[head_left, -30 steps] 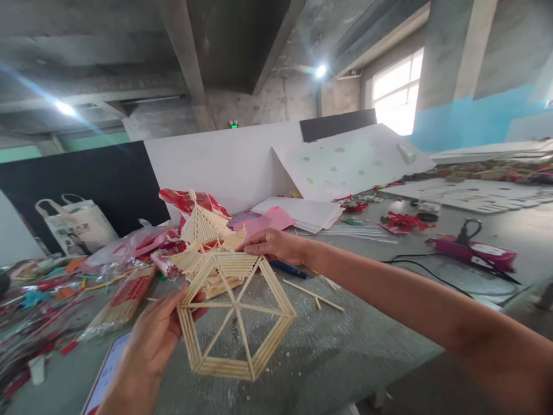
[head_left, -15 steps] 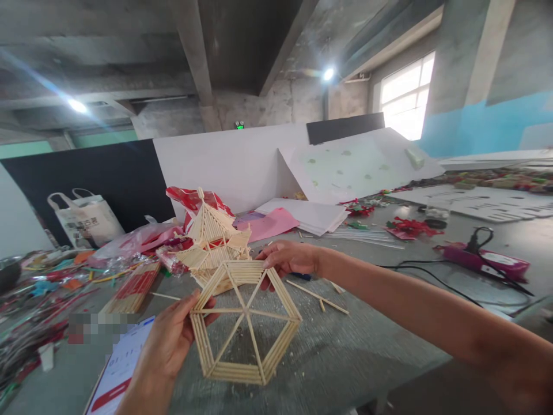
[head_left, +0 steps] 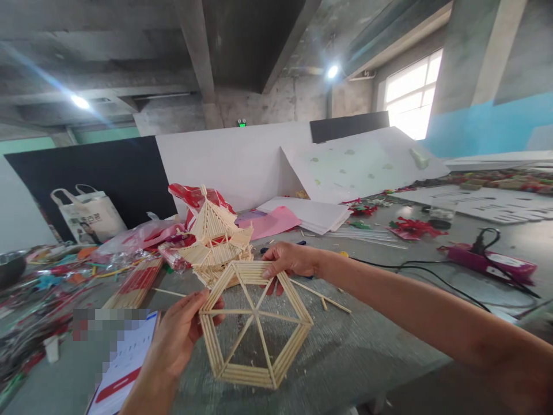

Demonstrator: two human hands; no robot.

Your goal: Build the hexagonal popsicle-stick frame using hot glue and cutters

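Observation:
A six-sided frame of pale wooden sticks [head_left: 249, 374], with crossing spokes meeting at its centre, is held up above the grey table. My left hand [head_left: 184, 325] grips its left corner, thumb in front and fingers partly hidden behind. At the upper right corner, my right hand [head_left: 287, 265] pinches the rim, its fingertips showing through the opening. Just behind the frame stands a small pagoda-like model of sticks [head_left: 211, 230] with tiered roofs and a pointed top; the frame hides part of its base.
Loose sticks [head_left: 326, 297] lie right of the frame. Red-marked stick bundles [head_left: 135, 282] and a tablet-like screen [head_left: 125, 369] are at left. Pink paper [head_left: 276, 222] and white boards [head_left: 309, 213] lie behind. A purple power strip [head_left: 492, 262] with black cables sits at right.
The frame and both hands have shifted slightly right in the view, both hands still holding on. The background has also shifted slightly.

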